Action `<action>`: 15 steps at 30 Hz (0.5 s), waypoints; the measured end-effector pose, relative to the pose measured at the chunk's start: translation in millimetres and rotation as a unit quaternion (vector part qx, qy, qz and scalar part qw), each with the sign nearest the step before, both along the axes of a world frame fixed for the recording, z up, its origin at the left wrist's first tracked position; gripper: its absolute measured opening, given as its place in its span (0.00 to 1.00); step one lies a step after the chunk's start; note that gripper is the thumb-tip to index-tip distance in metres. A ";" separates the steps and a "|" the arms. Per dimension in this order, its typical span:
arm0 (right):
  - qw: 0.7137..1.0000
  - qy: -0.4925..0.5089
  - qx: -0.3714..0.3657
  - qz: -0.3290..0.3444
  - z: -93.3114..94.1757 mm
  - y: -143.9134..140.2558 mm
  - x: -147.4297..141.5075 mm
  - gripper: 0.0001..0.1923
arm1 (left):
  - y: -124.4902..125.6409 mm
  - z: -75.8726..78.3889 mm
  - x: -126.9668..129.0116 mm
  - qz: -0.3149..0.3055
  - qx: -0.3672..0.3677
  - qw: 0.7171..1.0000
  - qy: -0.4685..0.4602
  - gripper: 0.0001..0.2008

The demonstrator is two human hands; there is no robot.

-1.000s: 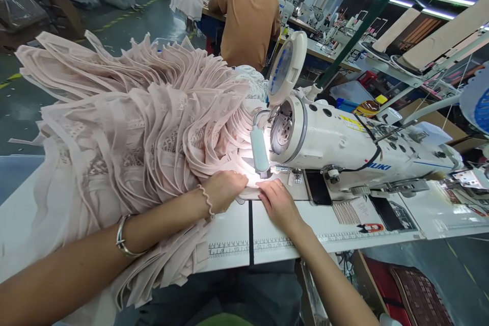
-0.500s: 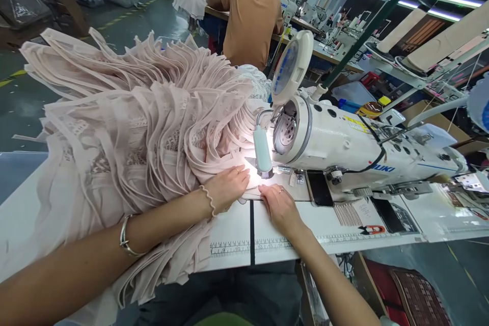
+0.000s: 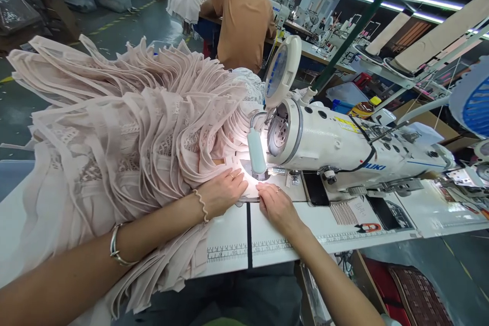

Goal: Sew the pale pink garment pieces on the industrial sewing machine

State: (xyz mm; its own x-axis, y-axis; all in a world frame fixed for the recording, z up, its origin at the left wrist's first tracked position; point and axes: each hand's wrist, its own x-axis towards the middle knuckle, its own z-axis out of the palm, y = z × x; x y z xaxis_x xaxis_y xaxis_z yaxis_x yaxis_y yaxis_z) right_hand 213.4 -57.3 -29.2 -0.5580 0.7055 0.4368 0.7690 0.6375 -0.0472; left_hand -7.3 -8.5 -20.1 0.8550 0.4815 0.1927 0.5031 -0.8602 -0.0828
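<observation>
Both hands lie flat, grip open: left hand (image 3: 223, 191) and right hand (image 3: 277, 206) pressing pale pink pleated fabric (image 3: 126, 132) beside the white sewing machine (image 3: 344, 150).

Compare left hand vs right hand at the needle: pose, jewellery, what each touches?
The left hand lies flat on the pink pleated fabric, with a bead bracelet at its wrist; the right hand rests on the white table at the fabric's edge, with no bracelet in view. The left arm crosses the fabric pile; the right arm comes up over bare table. Both are open, each wears a ring, and both sit near the sewing machine.
</observation>
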 end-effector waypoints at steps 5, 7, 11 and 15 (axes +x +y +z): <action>0.998 0.042 0.033 -0.018 -1.0 -10.0 7.3 0.16 | -3.4 9.7 10.5 -0.020 -0.007 0.999 -0.048 0.14; 0.998 0.058 0.016 -0.020 0.6 -13.0 9.8 0.15 | -3.4 8.9 16.5 -0.059 0.005 0.997 -0.057 0.14; 0.993 0.056 -0.012 -0.106 5.2 -12.4 24.5 0.09 | -7.0 -2.6 23.8 -0.120 0.024 0.991 -0.057 0.13; 0.973 -0.013 0.049 -0.225 2.3 -6.5 44.8 0.17 | -19.9 -9.8 26.3 -0.011 0.064 0.998 -0.022 0.13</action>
